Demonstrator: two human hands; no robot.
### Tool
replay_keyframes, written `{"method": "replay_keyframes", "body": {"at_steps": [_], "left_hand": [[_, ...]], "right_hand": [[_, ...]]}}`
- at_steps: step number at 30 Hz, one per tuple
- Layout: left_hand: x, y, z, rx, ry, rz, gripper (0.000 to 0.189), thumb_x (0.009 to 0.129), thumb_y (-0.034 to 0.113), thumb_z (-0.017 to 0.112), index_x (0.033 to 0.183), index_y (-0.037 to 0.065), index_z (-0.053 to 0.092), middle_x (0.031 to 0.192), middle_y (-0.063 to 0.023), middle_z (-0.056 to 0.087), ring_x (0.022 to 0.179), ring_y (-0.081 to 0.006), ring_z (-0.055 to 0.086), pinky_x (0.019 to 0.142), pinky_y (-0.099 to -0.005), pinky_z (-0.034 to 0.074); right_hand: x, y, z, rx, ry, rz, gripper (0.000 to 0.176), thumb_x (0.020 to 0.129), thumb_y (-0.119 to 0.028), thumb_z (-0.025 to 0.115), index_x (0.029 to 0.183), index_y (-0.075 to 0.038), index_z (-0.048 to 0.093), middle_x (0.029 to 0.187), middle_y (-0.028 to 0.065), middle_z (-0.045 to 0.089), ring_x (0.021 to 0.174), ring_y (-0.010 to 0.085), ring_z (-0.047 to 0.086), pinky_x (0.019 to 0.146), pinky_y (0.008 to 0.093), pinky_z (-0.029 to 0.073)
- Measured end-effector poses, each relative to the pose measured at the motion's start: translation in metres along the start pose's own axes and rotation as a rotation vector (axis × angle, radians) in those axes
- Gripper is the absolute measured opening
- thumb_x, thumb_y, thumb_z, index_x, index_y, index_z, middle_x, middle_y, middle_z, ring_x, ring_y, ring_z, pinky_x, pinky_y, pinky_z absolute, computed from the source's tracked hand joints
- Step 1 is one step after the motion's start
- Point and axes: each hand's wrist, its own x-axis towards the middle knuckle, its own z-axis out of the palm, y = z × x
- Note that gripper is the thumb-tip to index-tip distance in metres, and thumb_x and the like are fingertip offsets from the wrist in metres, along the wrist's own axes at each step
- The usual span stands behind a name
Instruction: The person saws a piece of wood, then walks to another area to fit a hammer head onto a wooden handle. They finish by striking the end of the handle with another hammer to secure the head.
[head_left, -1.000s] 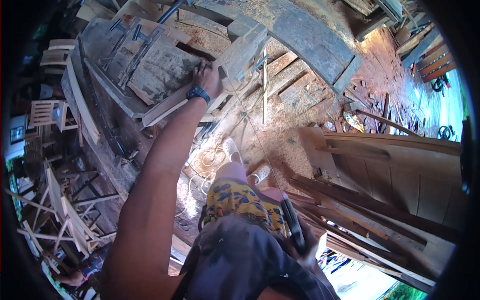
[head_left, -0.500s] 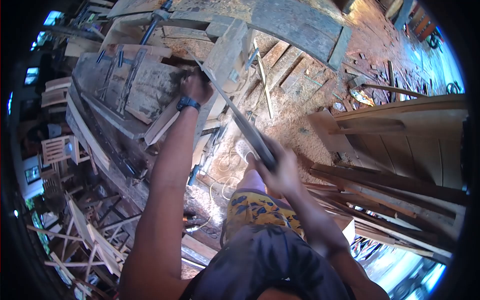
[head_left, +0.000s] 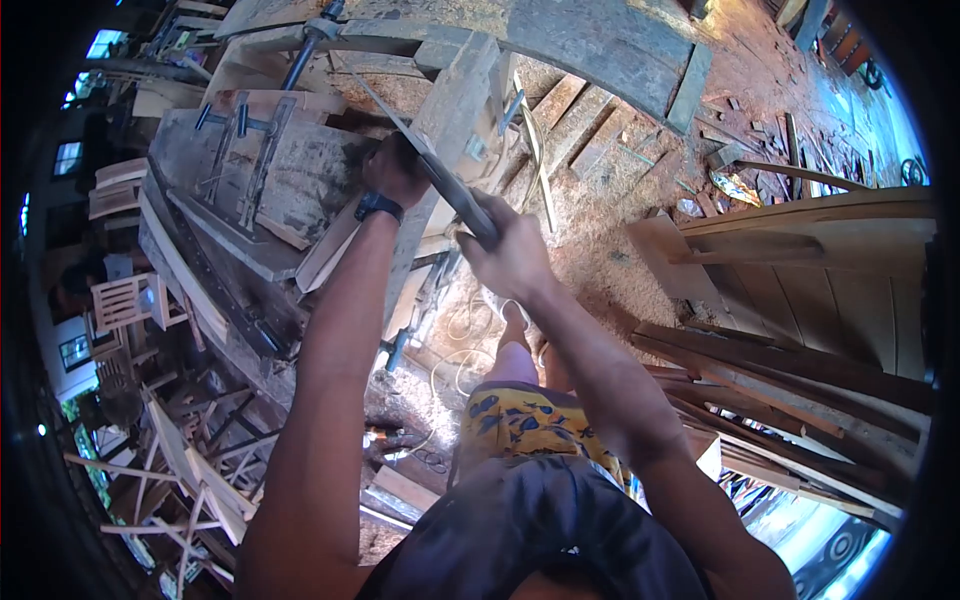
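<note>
My right hand (head_left: 508,245) is closed around the dark handle end of a handsaw (head_left: 430,160). The long, narrow blade slants up and left, past the edge of an upright board (head_left: 450,110). My left hand (head_left: 397,172), with a dark watch on the wrist, is beside the blade at the bench edge. Its fingers look curled around a piece of wood (head_left: 335,248), partly in shadow, so the exact hold is hard to see. Bar clamps (head_left: 265,160) lie across the worn workbench panel (head_left: 310,170) to the left.
Sawdust and offcuts cover the floor (head_left: 590,250). A curved wooden panel (head_left: 800,270) and stacked planks (head_left: 780,390) stand at the right. Wooden chair parts (head_left: 190,460) pile up at lower left. A blue pipe clamp (head_left: 308,50) is at the top. Cables lie near my feet.
My right hand has moved up and left with the handsaw, so the blade reaches farther past the board. My left hand stays in about the same place.
</note>
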Motion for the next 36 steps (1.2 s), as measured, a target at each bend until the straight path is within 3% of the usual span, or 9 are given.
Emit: {"method": "replay_keyframes", "body": {"at_steps": [3, 6, 8, 9, 12, 15, 21, 28, 36], "left_hand": [[0.003, -0.010, 0.013, 0.052, 0.111, 0.102, 0.046, 0.079, 0.021, 0.071, 0.117, 0.000, 0.058, 0.107, -0.0222, 0.071, 0.107, -0.0419, 0.068, 0.102, -0.0531, 0.048], [0.012, -0.012, 0.018, 0.107, 0.047, -0.007, 0.044, 0.078, 0.022, 0.072, 0.114, 0.000, 0.057, 0.104, -0.0236, 0.071, 0.108, -0.0409, 0.067, 0.101, -0.0533, 0.047], [0.010, -0.017, 0.020, 0.039, 0.081, 0.070, 0.043, 0.077, 0.021, 0.073, 0.111, 0.001, 0.056, 0.103, -0.0253, 0.071, 0.107, -0.0408, 0.067, 0.101, -0.0524, 0.046], [0.007, -0.010, 0.014, 0.049, 0.086, 0.049, 0.041, 0.077, 0.020, 0.073, 0.109, 0.002, 0.056, 0.104, -0.0252, 0.071, 0.104, -0.0416, 0.067, 0.101, -0.0510, 0.046], [0.007, -0.010, 0.010, 0.043, 0.035, 0.034, 0.042, 0.078, 0.021, 0.072, 0.111, 0.001, 0.057, 0.107, -0.0264, 0.071, 0.105, -0.0417, 0.067, 0.103, -0.0504, 0.046], [0.007, -0.009, 0.012, 0.056, 0.028, -0.013, 0.044, 0.079, 0.022, 0.071, 0.116, 0.002, 0.058, 0.112, -0.0246, 0.072, 0.110, -0.0419, 0.067, 0.104, -0.0515, 0.047], [0.004, -0.009, 0.011, 0.020, 0.008, -0.046, 0.046, 0.081, 0.022, 0.071, 0.122, 0.007, 0.059, 0.119, -0.0211, 0.072, 0.115, -0.0435, 0.066, 0.102, -0.0530, 0.052], [0.007, -0.006, 0.009, 0.080, 0.019, -0.029, 0.046, 0.081, 0.026, 0.074, 0.115, 0.003, 0.055, 0.111, -0.0263, 0.071, 0.106, -0.0437, 0.068, 0.097, -0.0539, 0.050], [0.007, -0.008, 0.009, 0.120, -0.012, -0.065, 0.055, 0.081, 0.032, 0.075, 0.123, 0.002, 0.056, 0.111, -0.0250, 0.072, 0.109, -0.0454, 0.067, 0.100, -0.0555, 0.050]], "right_hand": [[-0.055, 0.004, -0.030, -0.062, -0.013, -0.045, 0.068, 0.083, -0.017, 0.070, 0.147, -0.003, 0.052, 0.087, 0.0299, 0.071, 0.079, 0.0480, 0.071, 0.079, 0.0475, 0.060], [-0.189, 0.003, -0.101, 0.007, -0.015, -0.061, 0.073, 0.080, -0.004, 0.064, 0.152, -0.004, 0.049, 0.104, 0.0203, 0.075, 0.077, 0.0311, 0.076, 0.072, 0.0388, 0.060], [-0.264, 0.014, -0.138, -0.099, -0.058, -0.104, 0.069, 0.080, -0.002, 0.064, 0.146, 0.008, 0.048, 0.102, 0.0266, 0.074, 0.075, 0.0314, 0.076, 0.071, 0.0365, 0.060], [-0.284, -0.010, -0.155, -0.048, -0.162, 0.138, 0.064, 0.083, 0.000, 0.059, 0.145, 0.011, 0.047, 0.132, 0.0298, 0.065, 0.117, 0.0345, 0.070, 0.102, 0.0397, 0.054], [-0.247, 0.002, -0.135, -0.110, -0.044, -0.126, 0.071, 0.080, -0.003, 0.064, 0.148, 0.005, 0.048, 0.090, 0.0257, 0.073, 0.075, 0.0338, 0.077, 0.068, 0.0382, 0.060], [-0.137, 0.024, -0.070, -0.015, -0.055, -0.044, 0.070, 0.081, -0.006, 0.067, 0.149, -0.002, 0.050, 0.076, 0.0185, 0.072, 0.070, 0.0313, 0.076, 0.066, 0.0354, 0.058], [-0.049, 0.003, -0.026, 0.007, 0.023, -0.015, 0.061, 0.083, -0.017, 0.070, 0.140, 0.000, 0.056, 0.087, 0.0294, 0.071, 0.078, 0.0430, 0.074, 0.075, 0.0493, 0.060], [-0.271, -0.009, -0.151, -0.108, -0.111, 0.049, 0.069, 0.083, -0.002, 0.062, 0.150, 0.005, 0.046, 0.118, 0.0252, 0.073, 0.104, 0.0319, 0.076, 0.086, 0.0372, 0.060], [-0.011, 0.017, -0.011, 0.037, 0.038, -0.054, 0.057, 0.085, -0.017, 0.071, 0.137, 0.002, 0.059, 0.092, 0.0230, 0.075, 0.084, 0.0290, 0.076, 0.079, 0.0376, 0.059]]}}
